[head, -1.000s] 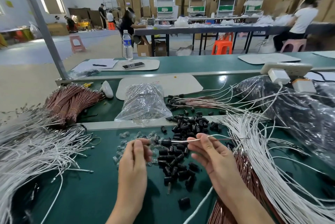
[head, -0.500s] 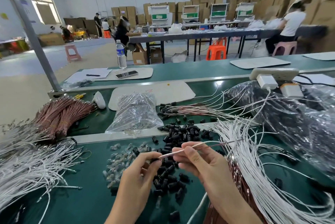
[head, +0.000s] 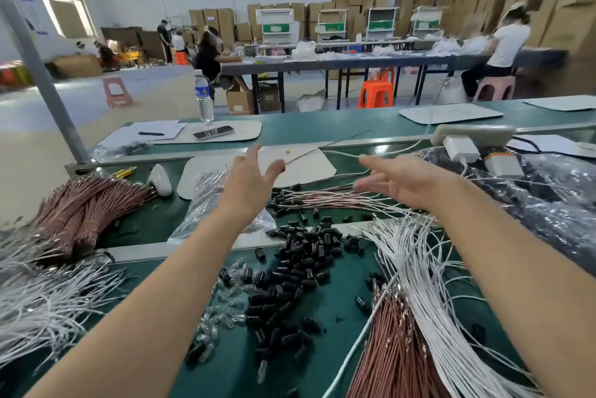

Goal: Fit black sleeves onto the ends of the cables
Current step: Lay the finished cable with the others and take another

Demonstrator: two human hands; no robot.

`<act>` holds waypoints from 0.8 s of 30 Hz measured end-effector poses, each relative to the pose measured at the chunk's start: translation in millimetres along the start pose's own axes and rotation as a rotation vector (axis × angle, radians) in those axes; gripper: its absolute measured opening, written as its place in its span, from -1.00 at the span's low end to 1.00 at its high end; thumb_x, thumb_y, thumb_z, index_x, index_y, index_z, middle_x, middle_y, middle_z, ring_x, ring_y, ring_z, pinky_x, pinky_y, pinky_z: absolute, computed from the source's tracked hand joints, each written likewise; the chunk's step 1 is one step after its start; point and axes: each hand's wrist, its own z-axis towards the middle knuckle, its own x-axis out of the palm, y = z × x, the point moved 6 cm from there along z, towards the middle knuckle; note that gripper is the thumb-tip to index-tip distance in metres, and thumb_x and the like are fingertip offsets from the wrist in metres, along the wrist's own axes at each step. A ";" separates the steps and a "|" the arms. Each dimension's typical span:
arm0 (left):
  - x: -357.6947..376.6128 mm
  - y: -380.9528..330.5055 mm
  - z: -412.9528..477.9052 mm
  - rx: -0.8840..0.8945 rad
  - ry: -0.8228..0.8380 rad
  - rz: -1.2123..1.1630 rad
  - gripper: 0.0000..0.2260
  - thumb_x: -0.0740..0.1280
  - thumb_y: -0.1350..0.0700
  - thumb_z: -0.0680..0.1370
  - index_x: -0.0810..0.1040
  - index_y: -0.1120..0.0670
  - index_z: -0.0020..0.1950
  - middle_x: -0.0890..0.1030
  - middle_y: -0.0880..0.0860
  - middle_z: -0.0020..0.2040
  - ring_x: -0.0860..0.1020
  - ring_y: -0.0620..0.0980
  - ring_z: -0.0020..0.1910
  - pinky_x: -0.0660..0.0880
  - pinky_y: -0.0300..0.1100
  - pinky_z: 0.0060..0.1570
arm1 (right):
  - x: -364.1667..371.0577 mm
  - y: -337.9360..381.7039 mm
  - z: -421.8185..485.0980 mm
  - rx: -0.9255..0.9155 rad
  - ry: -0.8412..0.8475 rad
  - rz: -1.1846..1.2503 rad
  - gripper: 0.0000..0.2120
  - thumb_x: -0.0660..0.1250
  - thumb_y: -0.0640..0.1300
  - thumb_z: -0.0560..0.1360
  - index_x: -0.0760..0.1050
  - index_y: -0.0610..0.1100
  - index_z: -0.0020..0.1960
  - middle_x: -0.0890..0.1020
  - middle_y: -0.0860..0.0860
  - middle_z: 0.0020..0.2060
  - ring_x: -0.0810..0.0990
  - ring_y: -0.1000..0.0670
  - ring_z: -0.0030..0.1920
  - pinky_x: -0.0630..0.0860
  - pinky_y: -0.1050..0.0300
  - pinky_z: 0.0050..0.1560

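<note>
Both bare arms reach forward over the green counter [head: 148, 223]. The left hand [head: 250, 178] has its fingers spread and straight; a thin white cable [head: 302, 158] with a black sleeve on its end sits just off its fingertips, perhaps touching one, though blur hides this. The right hand [head: 398, 178] is flat, fingers straight and loosely together, holding nothing. The pile of small black plastic sleeves [head: 300, 255] lies nearer, between the forearms, beside the fan of white cables [head: 419, 284]

Sleeves [head: 300, 255] between cable bundles [head: 416, 294].
</note>
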 end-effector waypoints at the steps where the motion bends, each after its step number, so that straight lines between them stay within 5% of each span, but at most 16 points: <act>1: 8.0 7.1 1.0 -0.052 0.053 0.059 -0.39 0.23 -0.16 0.66 0.15 0.07 0.62 0.29 0.20 0.54 0.46 0.21 0.38 0.36 0.19 0.41 | -2.7 -18.1 -0.3 0.086 0.019 -0.031 -0.58 0.37 -0.10 0.57 0.44 -0.35 0.30 0.63 -0.33 0.14 0.70 -0.15 0.11 0.61 0.04 0.21; 3: 24.4 13.0 -9.4 -0.027 0.162 0.145 -0.37 0.24 -0.17 0.65 0.14 0.06 0.62 0.25 0.19 0.55 0.46 0.19 0.38 0.35 0.20 0.43 | -5.0 -45.8 -6.7 0.135 0.044 0.024 -0.64 0.37 -0.11 0.58 0.51 -0.37 0.23 0.67 -0.32 0.10 0.73 -0.15 0.06 0.67 0.16 -0.01; 5: 42.2 12.5 -27.6 0.069 0.284 0.158 -0.50 0.25 -0.13 0.64 0.32 0.07 0.51 0.47 0.12 0.41 0.54 0.05 0.27 0.48 0.09 0.35 | -10.1 -61.2 -12.7 0.096 0.032 0.098 -0.69 0.36 -0.14 0.60 0.52 -0.36 0.22 0.72 -0.26 0.03 0.73 -0.13 0.05 0.66 0.22 -0.08; 9: 80.2 -0.4 -75.1 0.147 0.608 0.272 -0.77 0.25 -0.12 0.66 0.58 0.00 0.13 0.65 -0.11 -0.08 0.59 -0.33 -0.21 0.51 -0.40 -0.22 | -21.4 -78.2 -24.8 0.043 -0.103 0.120 -0.81 0.33 -0.20 0.63 0.54 -0.27 0.20 0.75 -0.18 -0.07 0.76 -0.07 -0.06 0.66 0.24 -0.15; 12: 106.9 -15.1 -104.8 0.135 0.804 0.364 -0.72 0.23 -0.06 0.68 0.62 0.10 0.03 0.71 0.00 -0.12 0.68 -0.10 -0.24 0.50 -0.32 -0.32 | -21.0 -88.0 -34.3 0.014 -0.139 0.101 -0.85 0.28 -0.20 0.66 0.55 -0.23 0.18 0.75 -0.17 -0.09 0.75 -0.04 -0.11 0.67 0.23 -0.13; 19: 126.4 -38.4 -147.5 -0.047 0.929 0.410 -0.60 0.27 -0.09 0.67 0.56 0.22 -0.15 0.59 -0.01 -0.48 0.57 -0.07 -0.55 0.52 -0.27 -0.48 | -26.1 -99.4 -58.3 -0.057 -0.233 0.105 -0.84 0.18 -0.27 0.69 0.53 -0.23 0.15 0.75 -0.16 -0.10 0.72 -0.04 -0.17 0.64 0.19 -0.19; 24: 130.9 -74.7 -160.6 0.152 0.694 0.545 -0.54 0.25 -0.19 0.65 0.43 0.16 -0.24 0.52 0.08 -0.31 0.52 0.14 -0.30 0.50 -0.09 -0.22 | -27.9 -103.7 -75.7 -0.087 -0.298 0.127 -0.82 0.17 -0.26 0.68 0.55 -0.18 0.14 0.76 -0.08 -0.17 0.72 -0.01 -0.21 0.61 0.21 -0.24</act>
